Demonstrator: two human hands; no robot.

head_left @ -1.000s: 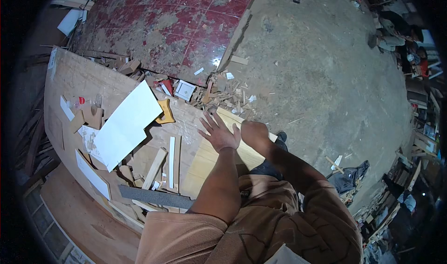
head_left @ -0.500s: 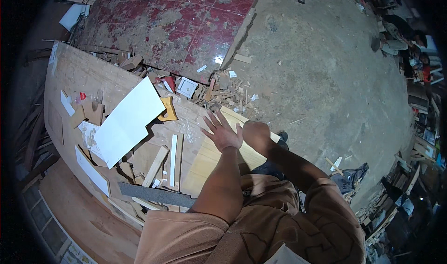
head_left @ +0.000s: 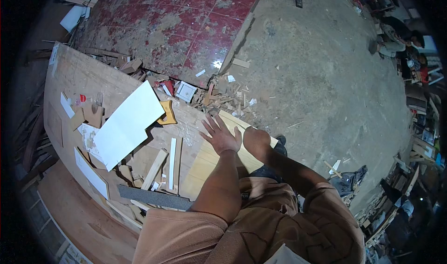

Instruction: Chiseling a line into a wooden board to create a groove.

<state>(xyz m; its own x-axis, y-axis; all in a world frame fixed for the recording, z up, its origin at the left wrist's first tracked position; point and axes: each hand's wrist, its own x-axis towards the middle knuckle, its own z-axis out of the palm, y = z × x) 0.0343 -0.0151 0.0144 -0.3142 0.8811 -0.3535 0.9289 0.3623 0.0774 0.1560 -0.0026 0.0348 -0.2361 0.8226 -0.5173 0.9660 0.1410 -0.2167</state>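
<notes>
My left hand [head_left: 222,137] lies spread over a pale yellow wooden board [head_left: 201,170], fingers pointing away from me. Just right of it, my right hand [head_left: 256,140] is closed in a fist on the same board; whatever may be inside it is hidden. The board rests on a large scuffed wooden worktop [head_left: 93,63]. Left of my hands, a saw with a yellow handle [head_left: 168,112] lies partly under a white sheet [head_left: 125,124]. Narrow strips [head_left: 172,161] and a dark grey length of board [head_left: 153,194] lie nearer my left forearm.
Wood offcuts [head_left: 219,94] litter the ground beyond the worktop, beside red tiles [head_left: 177,21] and grey concrete [head_left: 316,77]. A person [head_left: 396,35] is at the upper right. Piled debris [head_left: 414,189] lines the right side, with a dark plastic sheet [head_left: 349,180] on the floor.
My right fist has shifted very slightly toward me along the board. My left hand stays spread in nearly the same place, and the whole view has moved a little.
</notes>
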